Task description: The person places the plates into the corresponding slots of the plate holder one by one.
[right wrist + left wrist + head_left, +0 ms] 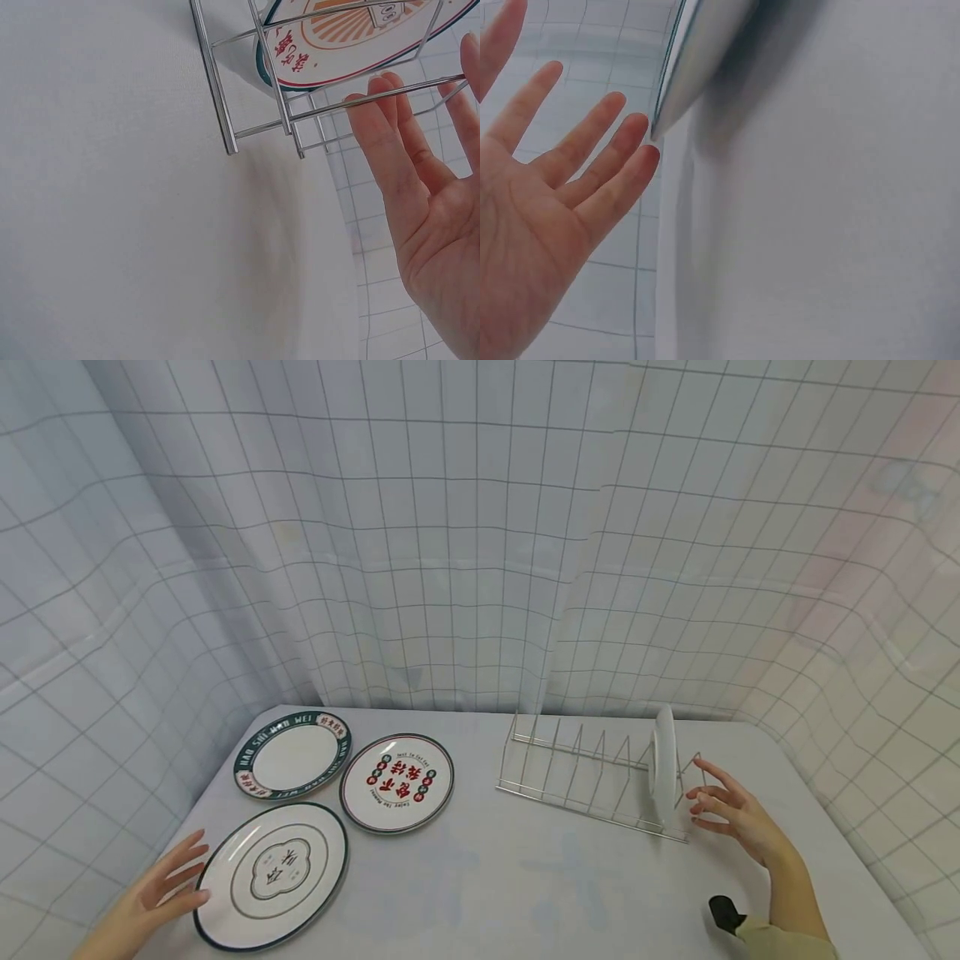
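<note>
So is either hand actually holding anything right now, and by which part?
Nothing is held. The left hand lies open by the near plate; the right hand is open beside the rack.

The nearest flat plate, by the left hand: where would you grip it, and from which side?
Grip the nearest plate at its left rim, where the open left hand already touches. It lies flat, so slide fingertips under that raised edge, thumb on top.

Left hand (161, 885) flat, fingers spread, right hand (731, 814) raised, fingers loosely extended
</note>
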Tool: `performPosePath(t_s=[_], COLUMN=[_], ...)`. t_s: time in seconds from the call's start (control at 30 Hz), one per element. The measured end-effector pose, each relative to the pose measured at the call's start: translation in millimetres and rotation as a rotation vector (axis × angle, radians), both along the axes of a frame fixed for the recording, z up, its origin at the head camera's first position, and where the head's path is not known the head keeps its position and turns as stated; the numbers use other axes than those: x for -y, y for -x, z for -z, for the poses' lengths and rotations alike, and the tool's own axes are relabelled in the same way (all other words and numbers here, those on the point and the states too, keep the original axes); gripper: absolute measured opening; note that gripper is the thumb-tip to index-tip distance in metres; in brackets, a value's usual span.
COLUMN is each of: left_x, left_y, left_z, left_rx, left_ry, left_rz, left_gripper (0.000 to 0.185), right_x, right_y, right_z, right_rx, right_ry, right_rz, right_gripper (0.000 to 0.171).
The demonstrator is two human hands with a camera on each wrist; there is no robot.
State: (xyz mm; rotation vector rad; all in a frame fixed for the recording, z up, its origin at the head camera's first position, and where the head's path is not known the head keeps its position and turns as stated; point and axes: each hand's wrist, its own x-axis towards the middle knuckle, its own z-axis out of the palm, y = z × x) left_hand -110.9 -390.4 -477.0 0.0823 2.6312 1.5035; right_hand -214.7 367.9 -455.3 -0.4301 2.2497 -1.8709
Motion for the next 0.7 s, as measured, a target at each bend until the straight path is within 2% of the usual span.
performPosePath(t_s=[0.1,0.2,0.3,0.37,0.47,0.63,0.7], left_x=[6.5,9.7,11.2,11.9,12.9,14.6,13.6], left_y=[-1.4,-0.5,-0.1,0.4,1.0,0.8,0.6], left_z=[3.8,4.8,7.1,9.7,14.6,21.2,22.5], left_rx=[0.165,0.335,0.416,0.436,0.412,0.279,0.242], left_ry=[0.044,0.012,-0.036,-0.053,-0.037,0.072,0.087], left_rz=[-0.046,-0.058,-0.067,-0.063,-0.06,-0.036,-0.032], left_gripper=[0.077,0.083,0.085,0.085,0.084,0.071,0.068], right_x=[-0.4,-0.7,-1.0,-1.0,-1.2,-0.9,-0.6], right_y=[0.4,0.7,1.0,1.1,1.2,0.7,0.4], right_z=[0.8,1.4,1.9,1.8,1.0,-0.7,-1.0], right_rx=[0.001,0.006,0.007,0.008,0.0,-0.006,-0.003], right_ry=[-0.001,-0.003,-0.006,-0.008,-0.005,-0.003,-0.006], right_rz=[0.001,0.002,-0.002,-0.003,-0.007,-0.005,-0.002], right_gripper=[0.058,0.058,0.059,0.059,0.058,0.058,0.058])
